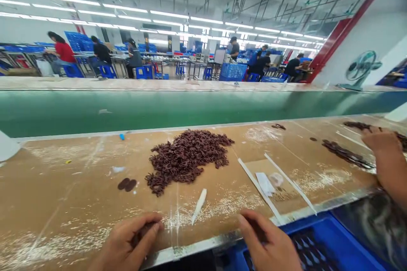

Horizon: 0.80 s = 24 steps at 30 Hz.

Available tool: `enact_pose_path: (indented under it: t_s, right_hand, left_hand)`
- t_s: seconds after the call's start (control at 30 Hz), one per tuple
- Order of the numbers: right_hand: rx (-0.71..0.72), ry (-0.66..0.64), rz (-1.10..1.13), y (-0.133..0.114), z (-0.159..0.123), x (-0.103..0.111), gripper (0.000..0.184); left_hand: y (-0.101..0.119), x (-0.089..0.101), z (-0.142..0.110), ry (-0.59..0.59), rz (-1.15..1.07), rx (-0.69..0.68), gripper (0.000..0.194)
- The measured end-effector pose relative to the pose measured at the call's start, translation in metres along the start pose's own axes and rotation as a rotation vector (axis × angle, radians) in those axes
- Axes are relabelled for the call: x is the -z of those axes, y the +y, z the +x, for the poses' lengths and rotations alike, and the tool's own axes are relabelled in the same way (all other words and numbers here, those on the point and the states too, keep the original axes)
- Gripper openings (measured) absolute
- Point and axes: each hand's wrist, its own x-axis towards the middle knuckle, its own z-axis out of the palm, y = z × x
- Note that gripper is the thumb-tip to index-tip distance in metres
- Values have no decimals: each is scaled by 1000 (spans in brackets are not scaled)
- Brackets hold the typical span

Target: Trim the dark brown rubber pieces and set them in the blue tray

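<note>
My left hand [129,243] rests at the near edge of the brown worktop [57,186], its fingers curled around a small dark piece. My right hand [269,243] sits at the same edge, fingers bent over another dark brown piece. A heap of small dark brown parts [187,159] lies in the middle of the worktop, beyond both hands. Two flat dark brown discs [127,184] lie left of the heap. A white pointed tool [199,205] lies between my hands.
A blue crate [337,241] with dark parts stands below the edge by my right hand. A co-worker's hand [383,144] reaches over a row of dark parts [348,154] at the right. A green conveyor belt [159,110] runs behind the worktop. White strips [270,186] lie near.
</note>
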Motion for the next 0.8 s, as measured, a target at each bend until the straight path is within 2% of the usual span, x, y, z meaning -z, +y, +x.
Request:
enact_pose_path:
  t_s: [0.07,0.13,0.2,0.27,0.37,0.47,0.53,0.63,0.8]
  right_hand:
    - [130,-73,-188,-35,39,-37,39]
    - [187,-117,-278,-53,76,-65,39]
    - [211,-160,-320,-59,101,-85,39]
    - [226,-194,-344,-55,115,-97,37]
    - [239,-227,-313,-42,123,-100,38]
    - [240,-255,-230,-29,125,-92,49]
    - [226,-264,-178,-24,125,-86,53]
    - [202,-253,-106,-24,122,-82,48]
    - [150,-166,7,-25,116,-79,46]
  left_hand:
    - [-11,31,10,99,294,-68,43]
    - [-20,59,24,130,453,-108,43]
    - [-26,79,37,126,500,-109,41]
    - [-29,90,47,127,520,-85,39]
    - [-30,94,56,119,549,-65,29]
    - [-29,93,63,109,545,-58,16]
    - [-28,93,67,101,543,-48,18]
    - [-28,95,71,91,552,-30,20]
    - [-28,97,73,70,553,-47,19]
